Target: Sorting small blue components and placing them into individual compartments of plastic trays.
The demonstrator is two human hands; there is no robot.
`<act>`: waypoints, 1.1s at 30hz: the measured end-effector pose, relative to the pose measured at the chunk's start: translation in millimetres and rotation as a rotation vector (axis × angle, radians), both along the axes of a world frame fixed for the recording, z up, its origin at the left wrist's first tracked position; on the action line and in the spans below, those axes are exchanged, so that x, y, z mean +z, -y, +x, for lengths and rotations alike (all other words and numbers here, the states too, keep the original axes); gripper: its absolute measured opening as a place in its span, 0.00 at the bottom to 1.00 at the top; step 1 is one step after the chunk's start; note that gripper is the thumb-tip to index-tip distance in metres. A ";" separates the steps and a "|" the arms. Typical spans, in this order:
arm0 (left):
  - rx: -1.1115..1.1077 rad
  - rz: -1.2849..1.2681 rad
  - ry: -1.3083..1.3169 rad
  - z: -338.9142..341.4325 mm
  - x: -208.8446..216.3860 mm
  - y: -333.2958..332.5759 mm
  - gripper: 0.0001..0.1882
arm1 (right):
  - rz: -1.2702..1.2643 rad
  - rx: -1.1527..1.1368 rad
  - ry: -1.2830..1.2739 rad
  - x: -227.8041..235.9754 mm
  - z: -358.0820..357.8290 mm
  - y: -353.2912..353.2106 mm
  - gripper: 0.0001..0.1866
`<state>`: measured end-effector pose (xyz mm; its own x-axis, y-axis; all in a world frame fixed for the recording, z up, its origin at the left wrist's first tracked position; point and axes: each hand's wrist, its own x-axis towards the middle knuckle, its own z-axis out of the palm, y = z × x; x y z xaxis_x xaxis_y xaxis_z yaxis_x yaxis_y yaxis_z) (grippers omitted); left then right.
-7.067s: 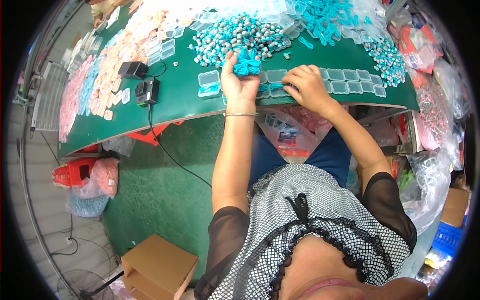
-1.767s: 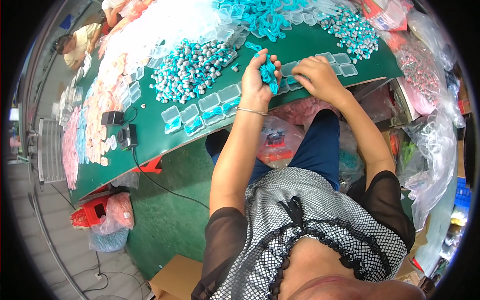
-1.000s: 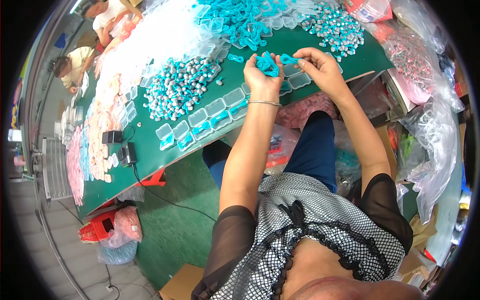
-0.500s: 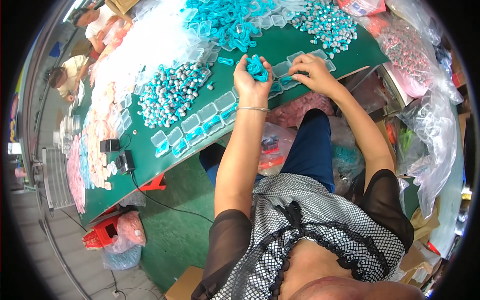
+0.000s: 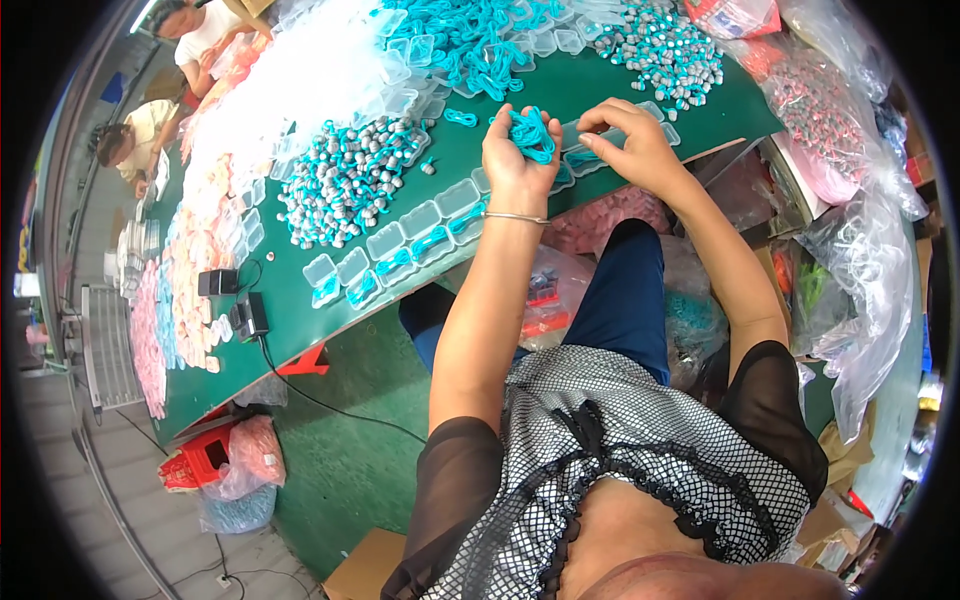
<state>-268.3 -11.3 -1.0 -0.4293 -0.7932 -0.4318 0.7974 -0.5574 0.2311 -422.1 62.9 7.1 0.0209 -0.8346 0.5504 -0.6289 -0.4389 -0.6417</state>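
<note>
My left hand (image 5: 513, 170) is palm up, its fingers curled around a bundle of teal cords (image 5: 533, 138). To its right, my right hand (image 5: 643, 152) hovers over the far end of a row of small clear plastic boxes. Its thumb and fingers are bent and apart, with nothing seen between them. The lidded boxes (image 5: 421, 219) stand open along the table's near edge, several with a teal cord inside. My left hand and wrist hide part of the row. One loose teal cord (image 5: 460, 118) lies beyond the row.
The green table (image 5: 310, 345) bears a pile of grey-and-teal beads (image 5: 345, 185), a heap of teal cords (image 5: 465, 50) and more bead pieces (image 5: 665, 55). Black adapters (image 5: 250, 317) sit at left. Plastic bags (image 5: 815, 110) crowd the right. Two people work at far left.
My right fingertips have lifted off a box holding a teal cord and come apart. My left hand, still holding the bundle, has shifted slightly right. The view has moved a little.
</note>
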 end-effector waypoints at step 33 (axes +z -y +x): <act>-0.069 -0.126 0.012 -12.5 -9.0 -7.6 0.20 | -0.078 -0.216 -0.653 -21.5 -51.6 -9.9 0.06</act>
